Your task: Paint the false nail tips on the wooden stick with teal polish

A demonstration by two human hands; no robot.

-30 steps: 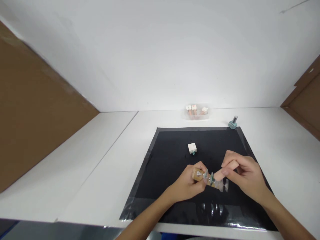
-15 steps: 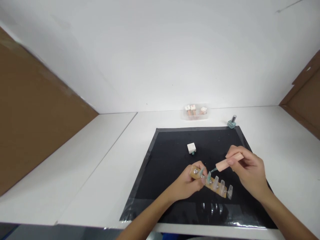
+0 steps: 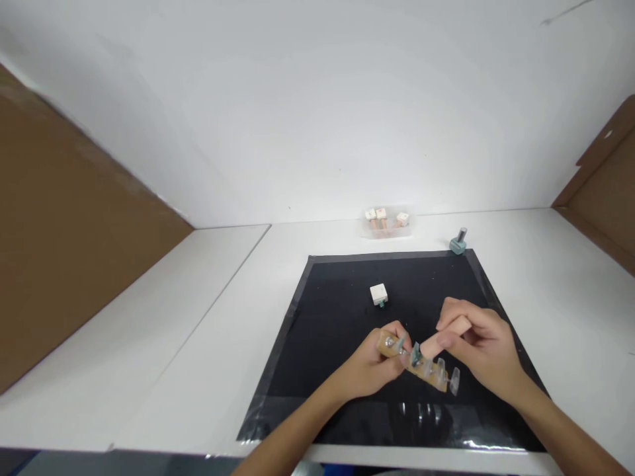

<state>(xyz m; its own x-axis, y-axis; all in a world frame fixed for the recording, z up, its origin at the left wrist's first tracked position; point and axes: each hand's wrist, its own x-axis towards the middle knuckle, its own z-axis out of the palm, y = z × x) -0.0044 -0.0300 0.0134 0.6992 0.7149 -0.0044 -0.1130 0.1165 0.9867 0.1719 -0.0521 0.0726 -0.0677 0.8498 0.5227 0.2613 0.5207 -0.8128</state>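
Observation:
My left hand [image 3: 380,363] is closed round the left part of a wooden nail tip stand [image 3: 427,375], held above the black mat. Several clear false nails [image 3: 440,371] stick up from it in a row. Two tips near my left fingers look green, one of them the green nail tip [image 3: 415,354]. My right hand [image 3: 483,347] pinches a nail polish brush [image 3: 446,336] by its pale pink handle, its bristle end against that green tip. A square white-topped polish bottle [image 3: 378,295] with a green neck lies on the mat beyond my hands.
At the back, a clear plastic box [image 3: 389,225] holds several white-and-pink pieces. A green bottle with a silver cap [image 3: 458,242] stands by the far right corner of the black mat [image 3: 342,297]. Brown boards [image 3: 74,225] flank the white table.
My right hand has moved down and to the left with the brush, bringing its bristle end lower onto the green nail tip. The left hand and the stand have hardly moved.

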